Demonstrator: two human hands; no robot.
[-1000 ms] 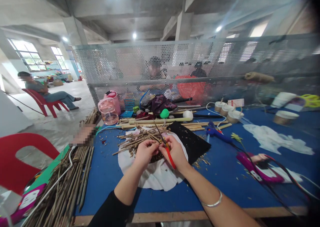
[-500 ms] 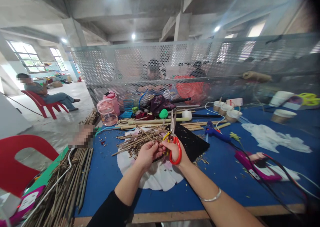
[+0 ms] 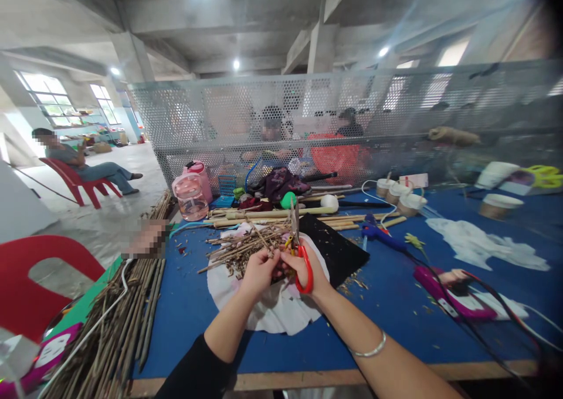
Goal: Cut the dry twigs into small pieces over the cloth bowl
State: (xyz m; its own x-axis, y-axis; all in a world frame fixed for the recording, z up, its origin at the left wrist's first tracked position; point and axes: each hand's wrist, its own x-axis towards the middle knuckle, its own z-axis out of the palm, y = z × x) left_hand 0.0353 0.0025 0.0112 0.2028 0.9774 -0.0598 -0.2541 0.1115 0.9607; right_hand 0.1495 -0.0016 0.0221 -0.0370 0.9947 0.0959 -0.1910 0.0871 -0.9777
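Observation:
In my right hand are scissors with red and yellow handles, their blades pointing up and away from me. My left hand pinches a thin dry twig close to the right fingertips. Both hands meet over a pile of dry twigs lying on a round white cloth. Behind the scissors, a black sheet carries small scraps of plant matter. The fingers partly hide the lower end of the twig.
A bundle of long sticks lies along the left edge. Bamboo canes and a pink bottle stand at the back, before a perforated metal screen. At right are a blue glue gun, a magenta power strip and cables.
The scissors have shifted slightly left, their blades tilting left. A twig now stands up from my left fingers. My hands remain close together.

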